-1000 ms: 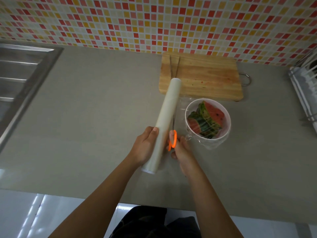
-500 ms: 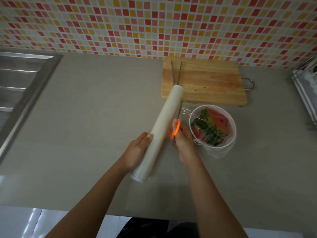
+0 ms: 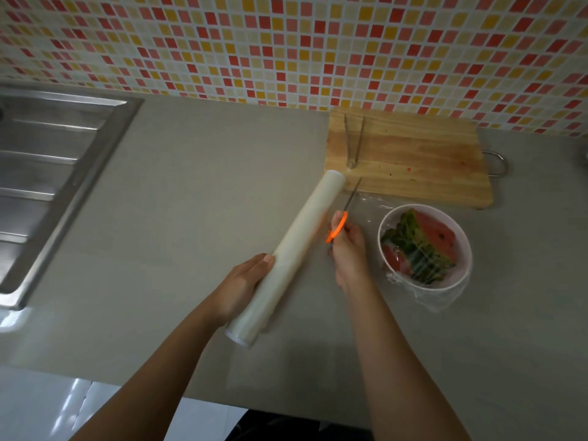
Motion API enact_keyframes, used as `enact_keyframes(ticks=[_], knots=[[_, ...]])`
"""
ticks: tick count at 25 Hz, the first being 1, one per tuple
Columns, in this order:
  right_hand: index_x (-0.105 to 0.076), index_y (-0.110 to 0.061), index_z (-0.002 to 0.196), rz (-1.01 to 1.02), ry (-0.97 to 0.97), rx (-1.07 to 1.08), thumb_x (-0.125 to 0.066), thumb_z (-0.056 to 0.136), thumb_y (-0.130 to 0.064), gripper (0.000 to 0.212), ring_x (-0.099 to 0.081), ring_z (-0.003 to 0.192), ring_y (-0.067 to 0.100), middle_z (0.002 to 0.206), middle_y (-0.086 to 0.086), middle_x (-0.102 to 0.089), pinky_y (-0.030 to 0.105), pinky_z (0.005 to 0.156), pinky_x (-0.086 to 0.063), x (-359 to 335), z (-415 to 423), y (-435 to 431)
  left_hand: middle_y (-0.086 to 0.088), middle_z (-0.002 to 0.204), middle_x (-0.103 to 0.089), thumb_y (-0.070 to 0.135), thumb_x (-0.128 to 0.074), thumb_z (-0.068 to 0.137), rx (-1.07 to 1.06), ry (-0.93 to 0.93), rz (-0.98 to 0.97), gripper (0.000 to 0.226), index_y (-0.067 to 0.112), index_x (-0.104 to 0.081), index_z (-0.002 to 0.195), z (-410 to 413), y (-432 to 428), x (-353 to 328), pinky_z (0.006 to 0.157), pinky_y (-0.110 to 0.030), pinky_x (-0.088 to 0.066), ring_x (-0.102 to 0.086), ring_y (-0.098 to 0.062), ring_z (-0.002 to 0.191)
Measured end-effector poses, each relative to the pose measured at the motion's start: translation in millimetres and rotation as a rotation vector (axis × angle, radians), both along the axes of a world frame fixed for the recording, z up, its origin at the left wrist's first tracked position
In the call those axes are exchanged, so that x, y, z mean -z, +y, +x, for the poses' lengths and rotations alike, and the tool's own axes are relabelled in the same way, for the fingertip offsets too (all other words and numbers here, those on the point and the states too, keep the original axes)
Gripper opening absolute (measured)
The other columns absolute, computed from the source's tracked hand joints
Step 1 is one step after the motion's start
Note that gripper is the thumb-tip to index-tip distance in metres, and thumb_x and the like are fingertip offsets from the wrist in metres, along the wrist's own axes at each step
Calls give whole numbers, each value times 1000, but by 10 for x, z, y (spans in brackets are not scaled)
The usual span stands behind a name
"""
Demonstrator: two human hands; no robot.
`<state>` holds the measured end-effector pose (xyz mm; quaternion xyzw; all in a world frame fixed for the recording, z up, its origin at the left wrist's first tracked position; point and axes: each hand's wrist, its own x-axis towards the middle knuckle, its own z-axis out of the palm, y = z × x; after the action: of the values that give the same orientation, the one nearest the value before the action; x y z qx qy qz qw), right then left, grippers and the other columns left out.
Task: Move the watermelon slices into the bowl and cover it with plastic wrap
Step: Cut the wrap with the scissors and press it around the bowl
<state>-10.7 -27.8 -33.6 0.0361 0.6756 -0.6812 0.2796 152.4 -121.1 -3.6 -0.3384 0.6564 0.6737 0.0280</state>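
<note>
A white bowl (image 3: 462,278) on the grey counter holds watermelon slices (image 3: 423,243) under a sheet of clear plastic wrap (image 3: 375,205) that drapes over its rim and reaches left toward the roll. My left hand (image 3: 241,284) grips the long white roll of plastic wrap (image 3: 296,246), which lies slanted, its far end near the cutting board. My right hand (image 3: 348,253) holds orange-handled scissors (image 3: 339,229), blades pointing away along the roll's right side, just left of the bowl.
A wooden cutting board (image 3: 413,160) with metal tongs (image 3: 353,141) lies against the tiled wall behind the bowl. A steel sink drainer (image 3: 54,173) fills the left side. The counter's front edge runs close below my forearms.
The scissors and my right hand have advanced along the roll toward its far end. My left hand has slid a little lower on the roll.
</note>
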Motion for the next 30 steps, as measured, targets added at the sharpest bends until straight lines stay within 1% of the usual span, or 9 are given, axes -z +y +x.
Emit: enact_keyframes(ticks=[3,5,8,11,15,20,22,25,30], knots=[[-52,-22,72,-3,1,-7,-51,94,-30,24,-47,45,-6,60,-12,-50,10,47,-35,54,20,59,1,71,-64,40,-39,96,-68,-17,155,35,14,-61,99,89,-23,-3,53,-21,-49,-61,-10,60],[-57,-14,85,15,22,-41,-52,94,-21,12,-56,53,-8,64,-14,-57,16,56,-41,78,122,83,-5,79,-66,51,-50,88,-124,-37,190,40,16,-59,103,114,-42,-6,54,-28,-51,-64,-17,65],[-58,-8,88,307,234,-208,-60,87,-33,25,-60,63,9,68,-4,-61,28,62,-43,58,369,188,-9,96,-63,52,-55,88,-222,-60,-13,33,21,-54,98,89,-61,44,65,-33,-50,-63,-20,77],[-56,-8,84,634,595,-373,-62,83,-34,27,-60,69,29,71,10,-64,33,59,-37,2,550,306,0,87,-63,46,-49,93,-239,-70,-176,25,22,-56,89,59,-53,88,64,-27,-44,-59,-11,73],[-55,-3,91,839,701,-454,-51,90,-34,31,-60,85,36,90,19,-64,37,64,-36,-91,590,272,-6,90,-59,41,-44,97,-152,-101,-395,35,14,-64,91,69,-91,141,75,-32,-43,-55,-19,85],[-53,-2,100,959,661,-499,-49,89,-33,33,-58,98,34,104,18,-62,39,75,-42,-149,616,327,-2,73,-52,35,-37,100,-7,-118,-595,38,8,-59,85,64,-69,156,62,-18,-35,-51,-22,76],[-51,-4,101,975,647,-533,-51,88,-33,32,-58,99,34,105,17,-62,38,75,-42,-147,650,374,-6,83,-60,32,-36,101,38,-80,-631,32,10,-59,102,81,-52,154,67,-23,-37,-56,-25,84],[-48,-5,101,922,623,-539,-55,87,-32,31,-56,98,34,105,16,-59,38,75,-40,-123,697,452,-14,122,-60,29,-35,101,90,-92,-719,44,7,-43,138,60,-36,163,92,-30,-38,-53,-31,114],[-55,0,91,807,666,-475,-58,82,-28,30,-57,88,35,93,19,-62,37,71,-39,-109,685,438,-13,107,-47,31,-29,102,122,-182,-738,50,10,-29,147,80,-38,170,91,-36,-40,-52,-35,103]])
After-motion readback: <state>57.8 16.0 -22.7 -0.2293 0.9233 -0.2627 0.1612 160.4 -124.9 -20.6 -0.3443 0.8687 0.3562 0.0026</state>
